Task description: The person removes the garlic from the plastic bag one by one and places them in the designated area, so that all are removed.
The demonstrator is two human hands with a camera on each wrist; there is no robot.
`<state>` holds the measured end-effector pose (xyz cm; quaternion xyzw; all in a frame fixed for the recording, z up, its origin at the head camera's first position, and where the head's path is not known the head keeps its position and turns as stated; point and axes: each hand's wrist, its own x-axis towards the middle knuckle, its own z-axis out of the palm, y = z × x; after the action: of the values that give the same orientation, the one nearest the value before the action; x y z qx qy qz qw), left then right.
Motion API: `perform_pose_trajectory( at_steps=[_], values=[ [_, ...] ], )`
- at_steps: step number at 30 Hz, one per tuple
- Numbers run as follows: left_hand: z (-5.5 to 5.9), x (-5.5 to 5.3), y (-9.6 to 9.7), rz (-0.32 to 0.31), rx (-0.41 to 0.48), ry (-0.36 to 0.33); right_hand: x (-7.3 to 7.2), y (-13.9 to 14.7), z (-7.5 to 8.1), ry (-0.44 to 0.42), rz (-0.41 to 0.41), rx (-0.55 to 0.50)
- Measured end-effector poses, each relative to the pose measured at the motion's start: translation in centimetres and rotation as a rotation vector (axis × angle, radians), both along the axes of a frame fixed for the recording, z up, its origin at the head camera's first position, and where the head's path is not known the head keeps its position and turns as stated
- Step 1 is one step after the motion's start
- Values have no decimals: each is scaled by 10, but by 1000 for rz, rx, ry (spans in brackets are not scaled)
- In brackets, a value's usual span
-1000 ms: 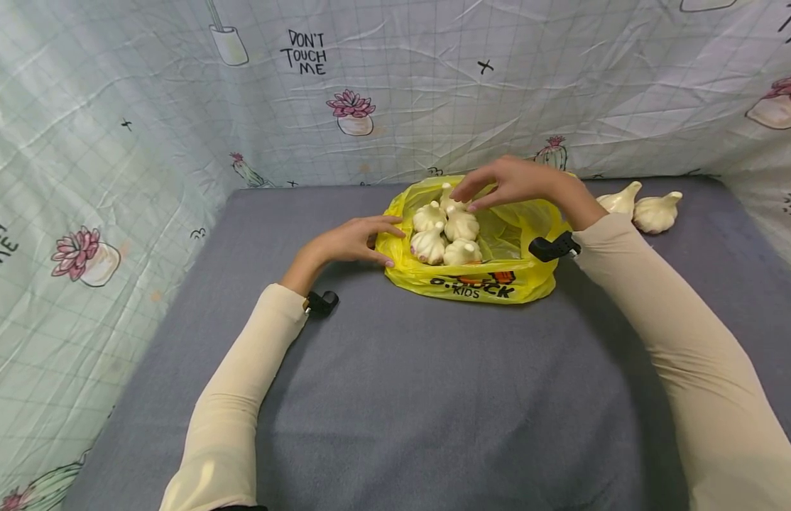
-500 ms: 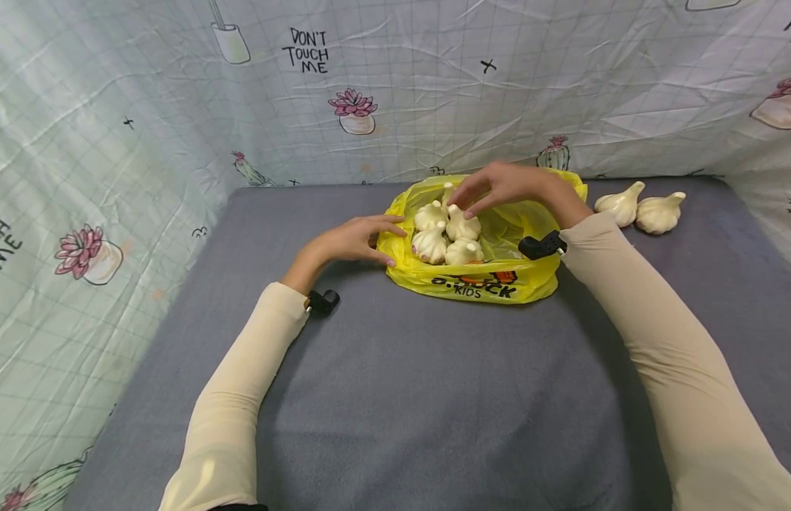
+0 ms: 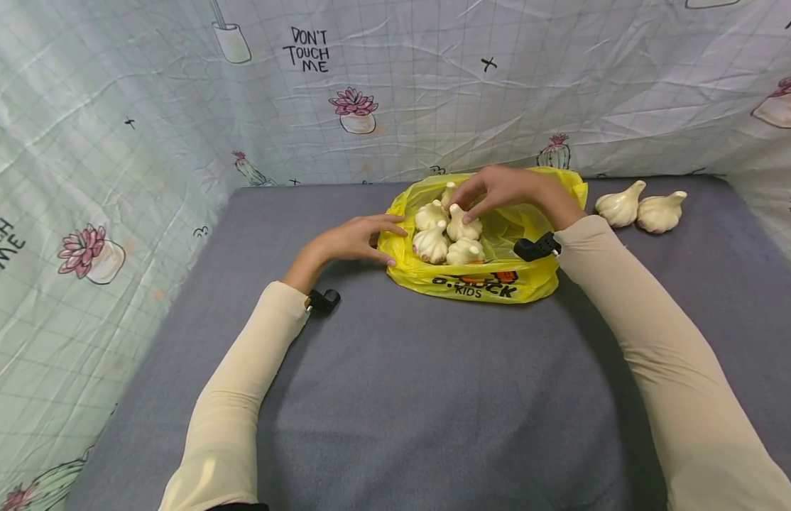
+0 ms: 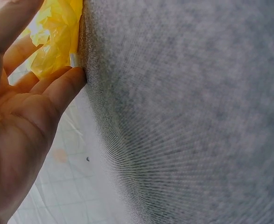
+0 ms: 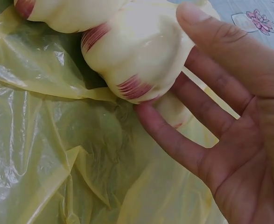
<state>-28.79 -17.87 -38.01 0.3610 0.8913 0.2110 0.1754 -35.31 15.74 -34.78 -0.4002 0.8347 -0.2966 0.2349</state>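
In the head view an unsealed yellow plastic bag [image 3: 491, 287] with black lettering holds several glossy, cream garlic bulbs [image 3: 430, 243]. My left hand [image 3: 344, 240] rests against the bag's left side, fingers spread and loosely bent. The left wrist view shows the left fingers [image 4: 66, 88] beside the crumpled yellow plastic [image 4: 52, 51]. My right hand [image 3: 504, 188] reaches over the bag from the right, thumb and fingers around one garlic bulb [image 3: 463, 227]. Up close, this garlic bulb [image 5: 132, 56] has purple streaks, with the right thumb [image 5: 221, 37] on one side and fingers on the other.
Two more garlic bulbs [image 3: 619, 206] lie side by side to the right of the bag. Grey cloth [image 3: 421, 397] covers the table. A patterned curtain [image 3: 434, 85] stands along the back and sides.
My right hand has moved slightly down and closer around the garlic bulb, and its forearm has shifted left. The left hand stays at the bag.
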Motion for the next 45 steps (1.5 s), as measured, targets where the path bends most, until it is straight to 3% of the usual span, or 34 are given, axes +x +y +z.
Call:
perform_pose_trajectory(
  at_steps=[10, 21, 45],
  values=[
    [0, 0, 0, -2, -1, -2, 1, 2, -3, 49, 2, -5],
    [-3, 0, -1, 2, 7, -8, 10, 6, 3, -39, 55, -69],
    [-2, 0, 0, -7, 18, -7, 27, 20, 23, 138, 62, -120]
  ],
)
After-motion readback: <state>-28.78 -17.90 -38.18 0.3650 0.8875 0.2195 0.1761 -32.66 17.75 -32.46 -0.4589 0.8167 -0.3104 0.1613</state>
